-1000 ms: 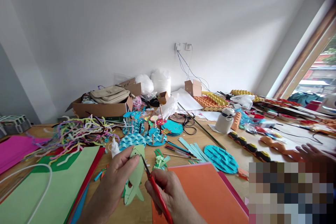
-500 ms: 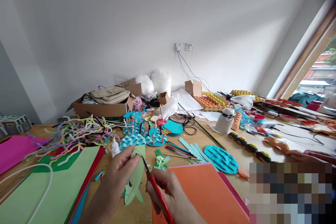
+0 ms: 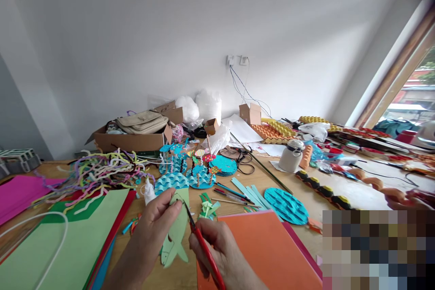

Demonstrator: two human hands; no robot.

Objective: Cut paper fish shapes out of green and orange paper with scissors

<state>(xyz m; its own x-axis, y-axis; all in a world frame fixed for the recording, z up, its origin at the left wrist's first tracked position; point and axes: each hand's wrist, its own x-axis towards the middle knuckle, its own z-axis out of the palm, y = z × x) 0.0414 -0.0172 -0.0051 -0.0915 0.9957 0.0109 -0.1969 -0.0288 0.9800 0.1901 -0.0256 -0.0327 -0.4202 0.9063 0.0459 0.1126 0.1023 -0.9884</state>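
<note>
Pinched between the thumb and fingers of my left hand is a light green paper fish, its forked tail hanging toward me. My right hand is wrapped round red-handled scissors. Their dark blades reach up to the fish's edge near my left fingertips. Other green paper pieces, one with pencil marks, lie just under the fish's tail on the table. Orange paper sheets lie beneath and beside my right hand.
Light green paper is stacked at left, below tangled pipe cleaners. Blue wavy discs with small fish stand ahead. Pencils and a blue corrugated oval lie right of centre. A co-worker's hand is at far right.
The paper fish's tail has swung slightly to the right. Both my hands stay almost in place. The co-worker's hand at right has shifted, along with the orange wavy strip.
</note>
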